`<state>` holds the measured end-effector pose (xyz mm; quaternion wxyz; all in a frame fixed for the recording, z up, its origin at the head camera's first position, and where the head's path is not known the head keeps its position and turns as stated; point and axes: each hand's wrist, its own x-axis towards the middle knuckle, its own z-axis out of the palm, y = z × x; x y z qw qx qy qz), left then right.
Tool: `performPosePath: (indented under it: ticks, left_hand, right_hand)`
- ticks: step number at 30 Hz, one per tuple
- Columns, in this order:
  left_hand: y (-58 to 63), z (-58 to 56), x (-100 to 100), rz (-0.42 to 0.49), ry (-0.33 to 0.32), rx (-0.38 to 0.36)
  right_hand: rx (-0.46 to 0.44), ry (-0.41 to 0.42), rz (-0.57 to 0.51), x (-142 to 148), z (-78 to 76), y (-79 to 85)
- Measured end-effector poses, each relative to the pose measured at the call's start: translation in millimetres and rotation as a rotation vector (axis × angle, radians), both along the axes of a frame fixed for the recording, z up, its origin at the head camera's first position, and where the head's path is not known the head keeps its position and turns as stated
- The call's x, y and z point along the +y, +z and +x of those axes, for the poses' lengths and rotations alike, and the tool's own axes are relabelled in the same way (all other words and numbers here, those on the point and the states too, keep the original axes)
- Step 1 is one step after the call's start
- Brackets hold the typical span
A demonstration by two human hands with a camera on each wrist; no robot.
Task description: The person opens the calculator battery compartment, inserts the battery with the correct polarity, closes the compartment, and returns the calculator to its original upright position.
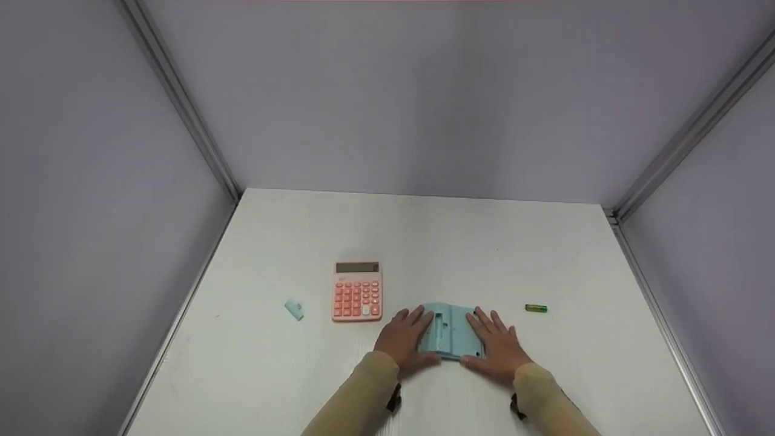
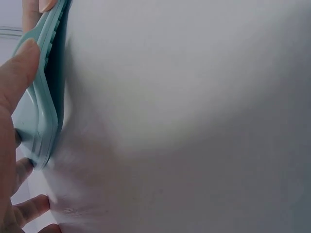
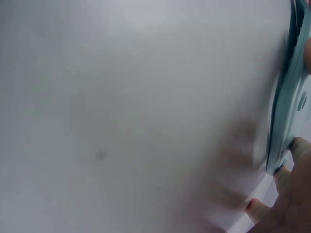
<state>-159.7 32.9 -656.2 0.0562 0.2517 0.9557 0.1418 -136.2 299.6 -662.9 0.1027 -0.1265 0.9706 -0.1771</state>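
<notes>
A light blue calculator [image 1: 460, 330] lies face down on the white table, its long narrow battery slot [image 1: 439, 326] uncovered. My left hand [image 1: 404, 340] rests along its left side with fingers spread, the thumb near the front edge. On the right side, my right hand [image 1: 497, 348] touches the back in the same spread way. In the left wrist view the thumb [image 2: 22, 68] lies against the calculator's edge [image 2: 46, 102]. The right wrist view shows fingertips at the calculator's far corner [image 3: 284, 141].
A pink calculator [image 1: 357, 292] lies face up left of the hands. Farther left is a small light blue battery cover [image 1: 294, 309]. One green battery [image 1: 536, 308] lies to the right. Grey panels [image 1: 424, 103] wall the table at the back and sides.
</notes>
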Motion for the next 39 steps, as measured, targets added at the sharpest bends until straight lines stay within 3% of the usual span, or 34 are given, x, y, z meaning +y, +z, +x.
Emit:
performPosePath:
  ticks: [9, 18, 24, 34, 39]
  left_hand:
    - [5.8, -4.1, -2, 0.011, 0.022, -0.062]
    - [8.6, -3.9, -7, 0.02, -0.024, -0.08]
    - [9.0, -5.3, -9, 0.024, -0.032, -0.087]
    - [6.9, -6.0, -8, 0.02, -0.019, -0.089]
    - [7.4, -4.9, -7, 0.021, -0.022, -0.088]
  right_hand:
    - [-0.024, 0.009, 0.003, 1, -4.4, -0.3]
    - [0.027, 0.034, -0.008, 2, -1.2, -1.5]
    - [0.007, 0.027, 0.014, 3, -3.7, -3.9]
    - [-0.041, 0.018, 0.017, 1, -8.9, 7.7]
    - [-0.065, 0.005, -0.048, 5, -11.4, 15.6]
